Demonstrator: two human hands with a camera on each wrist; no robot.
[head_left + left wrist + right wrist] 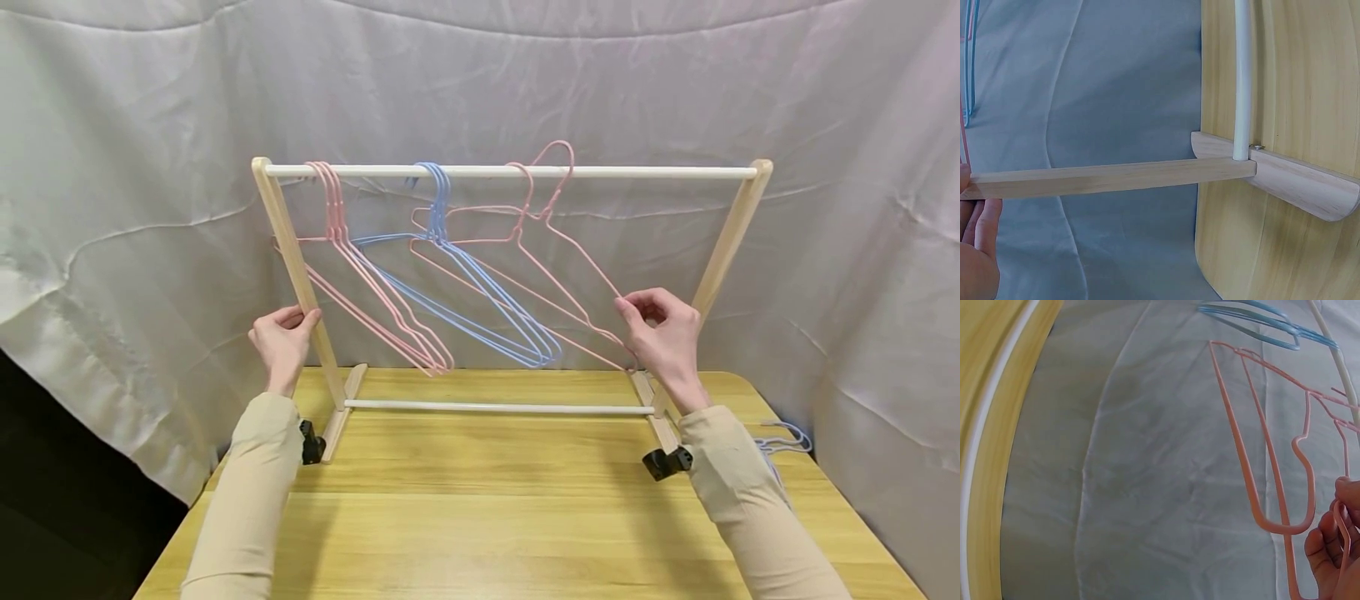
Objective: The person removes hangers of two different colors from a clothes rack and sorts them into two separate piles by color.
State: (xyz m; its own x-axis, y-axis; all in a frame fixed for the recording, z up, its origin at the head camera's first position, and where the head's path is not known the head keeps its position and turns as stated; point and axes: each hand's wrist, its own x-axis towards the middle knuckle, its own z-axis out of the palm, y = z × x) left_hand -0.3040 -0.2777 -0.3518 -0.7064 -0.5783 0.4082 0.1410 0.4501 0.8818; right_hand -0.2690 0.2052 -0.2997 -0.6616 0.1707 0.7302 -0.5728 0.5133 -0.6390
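Observation:
With thumb and fingertips, my left hand (281,343) pinches the left wooden post (287,233) of a garment rack; the left wrist view shows the post (1116,177) between its thumb and fingers. My right hand (666,337) pinches a pink hanger (576,243) by its right shoulder end. That hanger's hook rises above the white top rail (660,172); whether it touches the rail I cannot tell. Just left of it, another pink hanger (551,275) hangs on the rail. Blue hangers (438,208) hang bunched near mid-rail, and several pink hangers (335,208) hang at the left.
A white lower bar (495,407) joins the rack's feet on the wooden table (465,525). Black clamps stand at the left foot (313,443) and right foot (667,463). Blue-grey hangers (783,442) lie at the table's right side. A grey curtain (480,92) hangs behind.

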